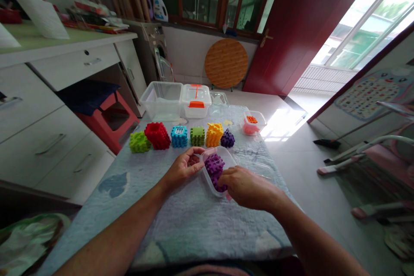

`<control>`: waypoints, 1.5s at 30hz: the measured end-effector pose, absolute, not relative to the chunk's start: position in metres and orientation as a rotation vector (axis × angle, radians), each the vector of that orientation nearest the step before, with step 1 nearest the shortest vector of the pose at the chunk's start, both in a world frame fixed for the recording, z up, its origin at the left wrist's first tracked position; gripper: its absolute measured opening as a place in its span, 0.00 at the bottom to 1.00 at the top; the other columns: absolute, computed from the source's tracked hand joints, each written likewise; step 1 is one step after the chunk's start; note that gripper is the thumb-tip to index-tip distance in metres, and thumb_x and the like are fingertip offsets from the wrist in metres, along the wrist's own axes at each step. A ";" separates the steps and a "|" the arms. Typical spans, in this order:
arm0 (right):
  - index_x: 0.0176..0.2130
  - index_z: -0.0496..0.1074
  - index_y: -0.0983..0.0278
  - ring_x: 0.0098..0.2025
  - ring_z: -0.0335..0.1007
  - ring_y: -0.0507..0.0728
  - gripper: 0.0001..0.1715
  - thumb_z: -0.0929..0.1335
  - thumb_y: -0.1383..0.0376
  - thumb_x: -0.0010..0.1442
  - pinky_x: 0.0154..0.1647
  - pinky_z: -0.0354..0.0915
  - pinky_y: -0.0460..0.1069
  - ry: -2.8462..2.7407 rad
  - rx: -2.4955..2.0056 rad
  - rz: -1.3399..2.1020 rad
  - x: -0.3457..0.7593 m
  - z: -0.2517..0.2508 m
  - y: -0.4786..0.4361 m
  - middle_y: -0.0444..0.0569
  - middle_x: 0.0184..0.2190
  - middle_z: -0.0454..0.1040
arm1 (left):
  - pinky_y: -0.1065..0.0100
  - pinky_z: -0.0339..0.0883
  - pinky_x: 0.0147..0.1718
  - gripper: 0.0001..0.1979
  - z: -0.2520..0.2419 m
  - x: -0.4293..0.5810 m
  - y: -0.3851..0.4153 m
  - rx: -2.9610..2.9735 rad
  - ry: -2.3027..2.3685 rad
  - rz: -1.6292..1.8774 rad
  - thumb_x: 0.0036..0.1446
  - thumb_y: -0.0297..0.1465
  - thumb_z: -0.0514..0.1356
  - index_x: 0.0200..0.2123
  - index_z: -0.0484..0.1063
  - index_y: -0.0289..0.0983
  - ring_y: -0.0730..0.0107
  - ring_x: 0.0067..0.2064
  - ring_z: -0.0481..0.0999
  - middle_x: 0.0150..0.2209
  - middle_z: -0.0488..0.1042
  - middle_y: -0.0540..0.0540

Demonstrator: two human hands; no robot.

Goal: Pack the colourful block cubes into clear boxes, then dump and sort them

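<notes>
A clear plastic container [207,183] sits on the cloth-covered table in front of me, tilted a little in view, with purple interlocking blocks [214,164] in it. My left hand [187,164] grips the container's left rim between thumb and fingers. Reaching in over the right side, my right hand [241,184] has its fingers closed at the purple pieces; the fingertips are partly hidden. Beyond the container stands a row of block cubes: light green [140,141], red [157,135], blue [179,136], olive green [197,136], yellow [214,134] and dark purple [227,138].
At the table's far edge are a large clear bin [161,99], a lidded box with orange latches [196,102] and a clear lid [219,101]. A small tub with orange and pink pieces [251,126] stands right. A red stool [110,114] is beside the table's left.
</notes>
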State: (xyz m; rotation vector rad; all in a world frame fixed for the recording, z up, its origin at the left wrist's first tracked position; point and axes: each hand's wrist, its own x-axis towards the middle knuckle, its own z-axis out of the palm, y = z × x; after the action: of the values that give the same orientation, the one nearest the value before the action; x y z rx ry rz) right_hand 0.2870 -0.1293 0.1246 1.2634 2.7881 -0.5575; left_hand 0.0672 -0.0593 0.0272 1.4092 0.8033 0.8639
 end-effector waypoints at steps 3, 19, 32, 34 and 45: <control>0.33 0.73 0.64 0.36 0.73 0.55 0.11 0.64 0.76 0.56 0.41 0.67 0.50 2.742 1.266 -0.513 0.282 0.126 -0.134 0.49 0.35 0.79 | 0.70 0.62 0.35 0.21 0.025 0.067 -0.059 1.411 0.791 0.860 0.55 0.38 0.65 0.51 0.68 0.39 0.72 0.34 0.70 0.33 0.70 0.50; 0.45 0.71 0.62 0.43 0.72 0.57 0.15 0.61 0.71 0.61 0.46 0.68 0.53 2.778 2.136 -0.480 0.345 0.118 -0.150 0.51 0.41 0.75 | 0.68 0.64 0.39 0.19 0.025 0.066 -0.060 1.400 0.802 0.862 0.54 0.39 0.65 0.46 0.68 0.39 0.69 0.37 0.71 0.37 0.72 0.48; 0.68 0.48 0.62 0.71 0.42 0.66 0.56 0.72 0.61 0.47 0.67 0.47 0.62 2.166 2.332 -0.542 0.395 0.059 -0.173 0.58 0.69 0.51 | 0.71 0.61 0.34 0.13 0.037 0.067 -0.064 1.420 0.938 0.990 0.55 0.41 0.63 0.35 0.70 0.37 0.71 0.33 0.66 0.31 0.67 0.50; 0.68 0.50 0.62 0.70 0.45 0.65 0.54 0.72 0.61 0.47 0.67 0.48 0.61 2.171 2.338 -0.555 0.394 0.058 -0.171 0.59 0.68 0.53 | 0.71 0.61 0.35 0.14 0.036 0.070 -0.064 1.380 0.947 0.992 0.54 0.39 0.64 0.39 0.70 0.37 0.71 0.35 0.67 0.32 0.68 0.50; 0.63 0.57 0.60 0.70 0.42 0.67 0.47 0.71 0.61 0.47 0.67 0.47 0.64 2.290 2.345 -0.524 0.397 0.042 -0.165 0.59 0.67 0.52 | 0.74 0.56 0.23 0.20 0.041 0.064 -0.070 1.190 0.934 0.915 0.45 0.38 0.68 0.39 0.67 0.37 0.78 0.21 0.63 0.20 0.64 0.58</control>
State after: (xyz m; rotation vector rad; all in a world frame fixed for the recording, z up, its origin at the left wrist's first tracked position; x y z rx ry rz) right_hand 0.3966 -0.1650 0.0421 2.3447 2.2896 -0.5238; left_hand 0.0645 -0.0702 0.0414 1.1900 0.9341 0.9152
